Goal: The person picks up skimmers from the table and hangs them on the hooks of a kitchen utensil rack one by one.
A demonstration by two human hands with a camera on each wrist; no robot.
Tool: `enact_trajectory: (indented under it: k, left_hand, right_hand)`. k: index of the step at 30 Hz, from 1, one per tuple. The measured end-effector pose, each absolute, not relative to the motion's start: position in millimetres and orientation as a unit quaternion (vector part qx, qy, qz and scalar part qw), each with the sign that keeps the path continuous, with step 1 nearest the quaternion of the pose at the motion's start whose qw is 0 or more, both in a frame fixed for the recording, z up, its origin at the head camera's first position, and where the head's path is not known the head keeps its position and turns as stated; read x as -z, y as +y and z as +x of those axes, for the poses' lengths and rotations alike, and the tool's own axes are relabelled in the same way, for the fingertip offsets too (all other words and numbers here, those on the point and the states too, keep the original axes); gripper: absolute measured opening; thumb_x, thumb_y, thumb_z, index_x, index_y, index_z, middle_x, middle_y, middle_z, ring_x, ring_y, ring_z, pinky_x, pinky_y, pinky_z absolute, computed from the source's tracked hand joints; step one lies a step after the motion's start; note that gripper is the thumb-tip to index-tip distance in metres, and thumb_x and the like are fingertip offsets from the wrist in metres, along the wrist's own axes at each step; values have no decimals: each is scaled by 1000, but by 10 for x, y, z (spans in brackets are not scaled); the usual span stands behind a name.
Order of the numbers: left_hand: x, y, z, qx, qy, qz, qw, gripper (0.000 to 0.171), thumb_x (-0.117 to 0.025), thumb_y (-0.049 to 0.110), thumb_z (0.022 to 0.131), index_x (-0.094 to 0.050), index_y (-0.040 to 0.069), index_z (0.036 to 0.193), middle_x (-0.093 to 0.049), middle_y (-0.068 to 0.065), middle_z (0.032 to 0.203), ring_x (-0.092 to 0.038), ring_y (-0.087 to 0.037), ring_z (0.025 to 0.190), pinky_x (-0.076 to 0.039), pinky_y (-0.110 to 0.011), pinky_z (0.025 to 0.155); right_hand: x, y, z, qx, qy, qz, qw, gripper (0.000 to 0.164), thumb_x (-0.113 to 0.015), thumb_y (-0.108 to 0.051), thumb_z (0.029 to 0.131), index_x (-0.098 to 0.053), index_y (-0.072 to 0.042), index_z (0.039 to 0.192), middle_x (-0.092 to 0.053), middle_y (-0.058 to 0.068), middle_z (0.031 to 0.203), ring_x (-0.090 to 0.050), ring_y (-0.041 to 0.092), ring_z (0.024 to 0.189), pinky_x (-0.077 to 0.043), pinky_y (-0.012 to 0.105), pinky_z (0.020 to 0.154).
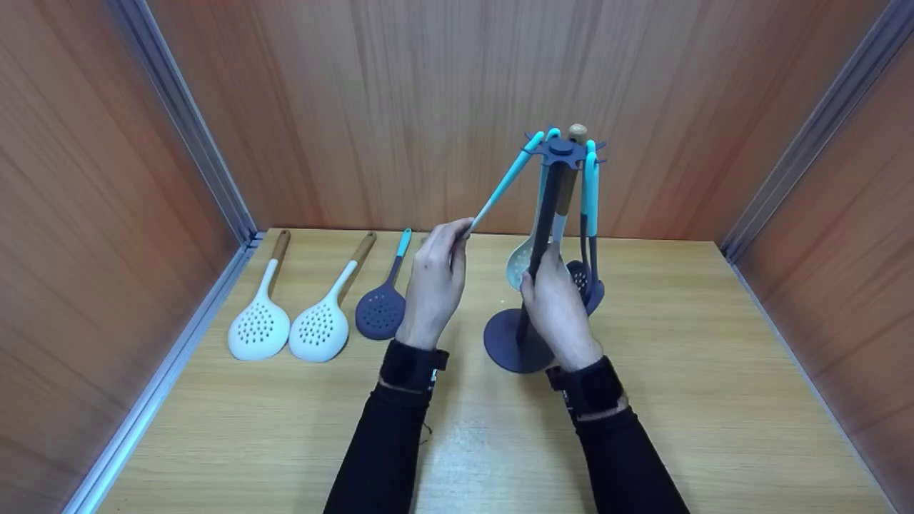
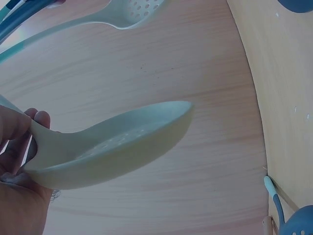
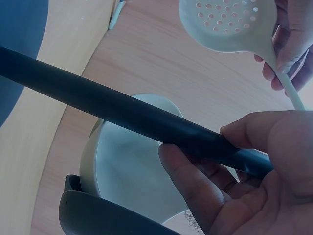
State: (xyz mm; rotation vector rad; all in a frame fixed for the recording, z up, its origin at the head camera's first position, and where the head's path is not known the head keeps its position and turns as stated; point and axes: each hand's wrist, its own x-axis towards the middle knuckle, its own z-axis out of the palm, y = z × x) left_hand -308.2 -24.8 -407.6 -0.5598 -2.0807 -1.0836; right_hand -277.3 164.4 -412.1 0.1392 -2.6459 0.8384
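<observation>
My left hand [image 1: 434,282] pinches the neck of a pale skimmer with a turquoise handle [image 1: 505,182]. That handle slants up to the hooked top [image 1: 563,147] of a dark utensil stand, its end right at a hook. In the left wrist view the skimmer's shallow pale head [image 2: 122,142] shows side-on; the right wrist view shows its holes. My right hand [image 1: 560,307] grips the stand's dark pole [image 1: 548,210] around mid-height. Another pale perforated skimmer [image 1: 520,263], a wooden-handled utensil [image 1: 566,193] and dark utensils with turquoise handles [image 1: 592,185] hang from the stand.
Two white skimmers with wooden handles [image 1: 258,328] [image 1: 319,332] and a dark skimmer with a turquoise handle [image 1: 380,313] lie on the table's left side. The stand's round base [image 1: 500,343] rests on the tabletop. Wooden panels [image 1: 428,107] enclose the back and sides.
</observation>
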Motion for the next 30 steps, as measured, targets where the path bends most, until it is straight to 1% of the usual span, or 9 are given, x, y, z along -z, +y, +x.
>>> enact_trajectory:
  k: [5, 11, 15, 30]
  left_hand:
    - [4079, -248, -3086, 421, -807, -215, 353, 32, -51, 9, 100, -59, 19, 129, -62, 5, 114, -58, -3, 107, -49, -17, 91]
    - [4097, -243, -3096, 422, -807, -219, 351, 31, -50, 11, 100, -59, 18, 129, -62, 5, 112, -58, -2, 105, -49, -17, 89]
    - [4108, -232, -3111, 420, -806, -223, 353, 29, -50, 11, 100, -59, 17, 128, -63, 4, 111, -59, -2, 103, -50, -16, 87]
    - [4136, -197, -3107, 421, -808, -235, 339, 32, -51, 9, 100, -58, 16, 129, -62, 5, 113, -58, -2, 106, -49, -17, 89]
  right_hand:
    - [4118, 1641, -2773, -293, -938, 45, 182, 55, -57, -16, 97, -29, 2, 141, -57, 19, 116, -66, 30, 97, -58, 41, 74]
    - [4122, 1639, -2770, -291, -938, 43, 181, 58, -57, -16, 97, -27, 2, 143, -57, 20, 118, -66, 30, 99, -58, 41, 76]
    - [4124, 1640, -2769, -292, -938, 42, 181, 56, -57, -16, 97, -29, 1, 142, -57, 19, 118, -66, 30, 100, -58, 40, 76]
    - [4152, 1647, -2786, -290, -937, 49, 190, 58, -57, -15, 96, -27, 2, 142, -58, 19, 114, -66, 30, 96, -58, 40, 72]
